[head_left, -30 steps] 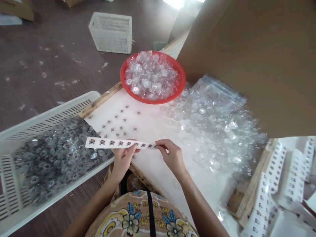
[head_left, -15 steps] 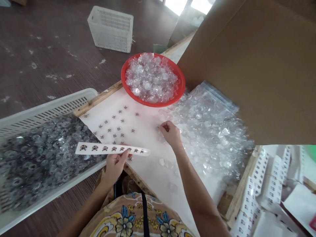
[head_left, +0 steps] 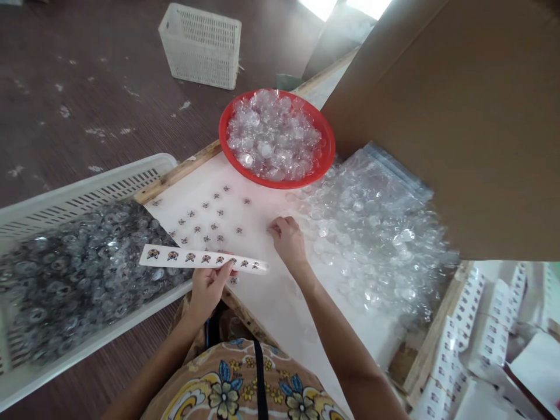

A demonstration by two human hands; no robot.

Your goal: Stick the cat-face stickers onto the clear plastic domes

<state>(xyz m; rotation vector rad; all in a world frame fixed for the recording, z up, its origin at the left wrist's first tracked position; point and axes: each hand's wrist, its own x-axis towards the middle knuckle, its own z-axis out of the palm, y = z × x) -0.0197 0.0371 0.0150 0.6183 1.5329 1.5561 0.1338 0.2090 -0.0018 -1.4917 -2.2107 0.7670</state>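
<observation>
A white strip (head_left: 175, 256) printed with a row of small cat-face stickers is pinched in my left hand (head_left: 210, 287), low over the near edge of the white board. My right hand (head_left: 289, 242) is over the middle of the board (head_left: 266, 286), its fingers pressed together; whatever they hold, if anything, is too small to make out. Several small cat-face pieces (head_left: 214, 226) lie spread on the board left of my right hand. To its right spreads a heap of clear plastic pieces (head_left: 376, 233).
A red basin (head_left: 330, 157) full of clear pieces stands at the board's far end. At left is a white crate (head_left: 164, 163) of clear pieces. A cardboard sheet (head_left: 459, 128) rises at right, with sticker rolls (head_left: 485, 332) below. Another crate (head_left: 201, 46) stands on the floor.
My right hand has moved slightly left over the board, towards the cat-face pieces. My left hand still holds the strip. The whole view has shifted slightly.
</observation>
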